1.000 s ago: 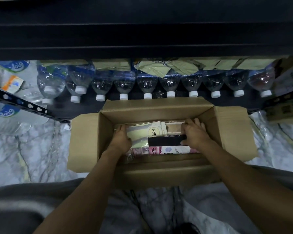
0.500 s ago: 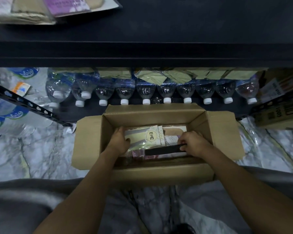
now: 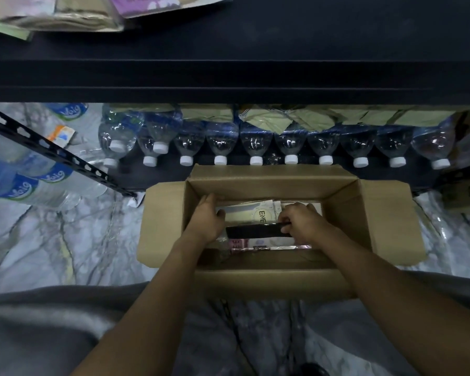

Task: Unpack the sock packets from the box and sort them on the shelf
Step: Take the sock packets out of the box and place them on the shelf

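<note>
While we look down over our bare forearms, the dark shelf (image 3: 255, 50) fills the whole top of the view, its front edge running straight across. Below it spreads the marble floor (image 3: 52, 240), pale with grey veins, and grey cloth (image 3: 38, 321) covers the near corners.

On the floor, just in front of the shelf's lower level, stands the cardboard box (image 3: 385, 226), open, with its flaps folded outward. Behind the box, a row of water bottles (image 3: 220, 139) lies on that lower level with white caps pointing toward us. A few loose bottles (image 3: 25, 185) with blue and green labels lie on the floor to the left. At the top left corner, several sock packets (image 3: 65, 17) already rest on the shelf, overlapping one another; their print is too blurred to read.

Both our hands are down inside the box. Our left hand (image 3: 206, 218) holds the left end of the pale packet (image 3: 250, 213), thumb laid over its top edge and fingers curled down beside the box wall. Our right hand (image 3: 304, 222) pinches the right end of the black packet (image 3: 255, 230), fingers bent around it. The black packet lies across the middle of the box, between the pale packet behind it and a pink packet (image 3: 266, 243) in front, touching both.
</note>
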Demonstrator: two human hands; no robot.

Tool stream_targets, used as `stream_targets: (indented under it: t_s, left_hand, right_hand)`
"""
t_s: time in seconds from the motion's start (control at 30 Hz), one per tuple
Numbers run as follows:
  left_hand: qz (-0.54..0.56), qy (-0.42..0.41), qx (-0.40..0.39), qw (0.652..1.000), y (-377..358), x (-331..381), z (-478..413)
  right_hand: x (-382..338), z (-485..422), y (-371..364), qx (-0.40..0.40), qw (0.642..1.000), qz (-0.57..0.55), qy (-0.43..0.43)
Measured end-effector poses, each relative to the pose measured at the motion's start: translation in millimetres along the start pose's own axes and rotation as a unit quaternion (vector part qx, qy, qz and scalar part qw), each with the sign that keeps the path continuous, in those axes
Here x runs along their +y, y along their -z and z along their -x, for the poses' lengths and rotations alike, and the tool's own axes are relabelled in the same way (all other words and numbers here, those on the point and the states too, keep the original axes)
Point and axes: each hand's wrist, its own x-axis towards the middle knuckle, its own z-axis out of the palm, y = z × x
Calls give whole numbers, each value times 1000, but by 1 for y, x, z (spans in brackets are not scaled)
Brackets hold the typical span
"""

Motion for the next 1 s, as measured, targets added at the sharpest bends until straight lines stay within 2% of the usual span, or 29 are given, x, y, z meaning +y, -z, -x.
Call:
stream_targets:
  t_s: [0.2,0.47,1.0]
  left_hand:
    - [-44,-37,-17,998,2,-1,4]
    - [-59,-30,-44,997,-7,-12,11]
    - [-59,-37,-34,997,-22,-16,2]
  right_hand:
    - [-12,-31,-12,13,1000,6,8]
    - [-19,-51,-27,28,999,35,9]
    - [41,-30,-13,30,992,77,-92]
